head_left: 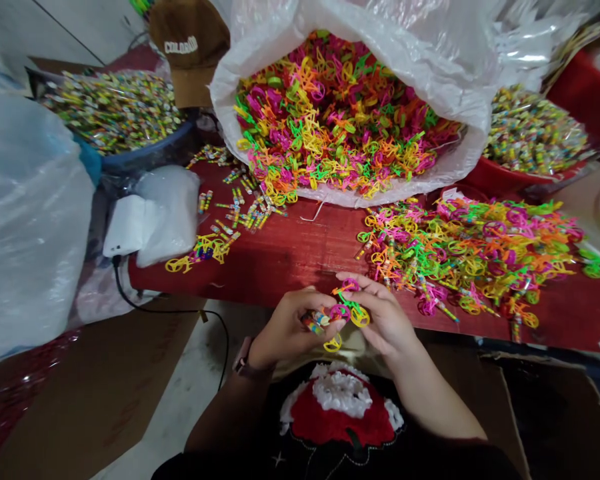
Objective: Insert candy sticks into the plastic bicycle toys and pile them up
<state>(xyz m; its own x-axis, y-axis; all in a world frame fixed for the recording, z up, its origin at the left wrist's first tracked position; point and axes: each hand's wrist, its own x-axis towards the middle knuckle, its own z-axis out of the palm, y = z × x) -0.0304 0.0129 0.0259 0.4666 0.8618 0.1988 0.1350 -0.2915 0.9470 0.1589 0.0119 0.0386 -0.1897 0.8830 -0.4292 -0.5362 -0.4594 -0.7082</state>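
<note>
Black shirt [245, 433]: lying nearest, bearing a red-and-white appliqué [341, 403], well in front of the white sack [343, 195].
Left hand [287, 328]: curling its fingers around several slim printed tubes [316, 323], a magenta wheel [339, 312] showing beside its thumb.
Right hand [387, 313]: grasping bicycle-like plastic toys [350, 309], just beside the left and in front of the sack.
Toy look: showing thin spoked wheels and frames, brightly coloured magenta, orange, green and yellow; one yellow wheel [333, 343] is hanging below the left thumb.
Toy heap [463, 243]: covering the red table [315, 250] right-front of the sack, printed tubes poking out.
Loose tubes [259, 217]: lying scattered left-front of the sack.
</note>
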